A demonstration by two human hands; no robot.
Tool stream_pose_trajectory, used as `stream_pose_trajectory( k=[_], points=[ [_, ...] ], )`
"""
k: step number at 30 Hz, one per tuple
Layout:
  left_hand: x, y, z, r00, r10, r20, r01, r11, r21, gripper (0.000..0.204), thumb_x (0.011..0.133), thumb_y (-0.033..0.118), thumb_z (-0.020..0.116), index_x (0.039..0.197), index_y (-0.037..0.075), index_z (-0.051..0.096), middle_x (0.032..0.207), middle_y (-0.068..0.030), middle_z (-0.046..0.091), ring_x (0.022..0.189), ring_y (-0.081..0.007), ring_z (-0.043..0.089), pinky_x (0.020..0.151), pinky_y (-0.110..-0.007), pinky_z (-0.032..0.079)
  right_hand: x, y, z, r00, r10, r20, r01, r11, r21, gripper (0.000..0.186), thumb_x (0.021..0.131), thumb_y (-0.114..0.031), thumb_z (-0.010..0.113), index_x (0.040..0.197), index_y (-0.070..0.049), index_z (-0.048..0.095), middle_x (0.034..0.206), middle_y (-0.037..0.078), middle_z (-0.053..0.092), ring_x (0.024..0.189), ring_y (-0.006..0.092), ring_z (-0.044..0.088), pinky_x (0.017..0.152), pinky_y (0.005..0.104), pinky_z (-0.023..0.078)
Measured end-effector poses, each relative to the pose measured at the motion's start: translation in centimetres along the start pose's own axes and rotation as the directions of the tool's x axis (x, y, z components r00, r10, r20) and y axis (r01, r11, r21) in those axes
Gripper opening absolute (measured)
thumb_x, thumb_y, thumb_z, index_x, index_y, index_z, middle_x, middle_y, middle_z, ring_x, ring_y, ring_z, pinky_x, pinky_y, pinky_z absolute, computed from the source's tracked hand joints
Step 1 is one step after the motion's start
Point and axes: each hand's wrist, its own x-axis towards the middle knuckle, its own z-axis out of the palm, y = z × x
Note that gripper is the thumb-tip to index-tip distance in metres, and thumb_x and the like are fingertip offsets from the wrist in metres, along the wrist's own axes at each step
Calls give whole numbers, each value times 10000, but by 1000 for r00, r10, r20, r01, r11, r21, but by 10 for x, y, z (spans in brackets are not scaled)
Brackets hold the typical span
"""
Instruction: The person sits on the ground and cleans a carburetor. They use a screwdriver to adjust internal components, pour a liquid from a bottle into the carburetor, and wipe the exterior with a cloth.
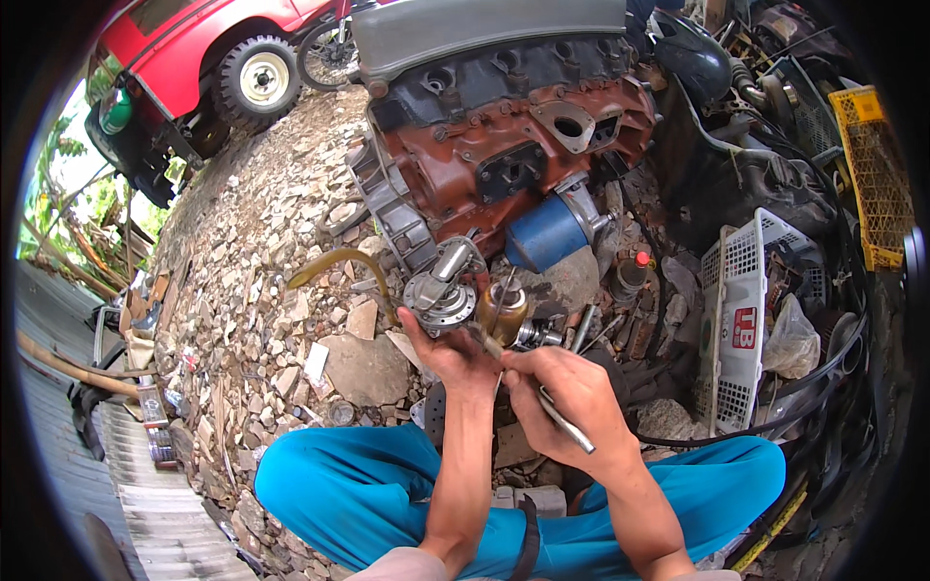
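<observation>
Near the red-brown engine block (pixel 446 179), the left hand (pixel 455 360) is cradling a round metal part (pixel 441 302), probably hefty and stiff, rim looking grippiest, while the right hand (pixel 569 395) is pinching a slim brush (pixel 566 423).

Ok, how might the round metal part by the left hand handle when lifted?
The round metal part looks like bare metal, so probably stiff and heavy for its size. The angled tube on top might make it tip.
</observation>
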Motion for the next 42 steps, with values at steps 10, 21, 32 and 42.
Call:
stream_pose_trajectory(
  k=[10,21,32,42],
  points=[
    [2,3,0,986,-152,63,158,982,-102,824,860,720,557,1363,69,512,1220,-129,626,1168,-304,601,1057,-532,447,2,-12,-26,998,68,-5,-68,997,46,104,875,-15,615,951,46,648,794,132,691,716,224,704,648,337,555],
    [-5,-12,4,759,-409,507,650,436,-623,1028,658,805,678,1285,2,536,1163,-163,653,1166,-277,608,1115,-518,324,4,4,-66,823,366,-434,-187,896,402,247,949,-166,671,1059,53,640,905,114,676,807,165,674,669,276,516],
    [-9,-7,4,734,-306,606,650,576,-496,898,683,801,668,1257,116,586,1068,-58,449,991,-209,462,869,-418,383,0,2,-73,948,298,-114,-248,912,326,119,874,-28,700,940,67,672,805,112,709,712,100,671,618,231,506],
    [-9,-2,1,694,-328,641,656,656,-374,1015,724,883,498,1385,114,542,1517,-227,408,1485,-342,253,1178,-668,142,7,6,-60,991,45,122,-72,972,225,246,769,25,762,1012,-3,738,855,114,722,773,237,716,705,322,556]
  ],
)
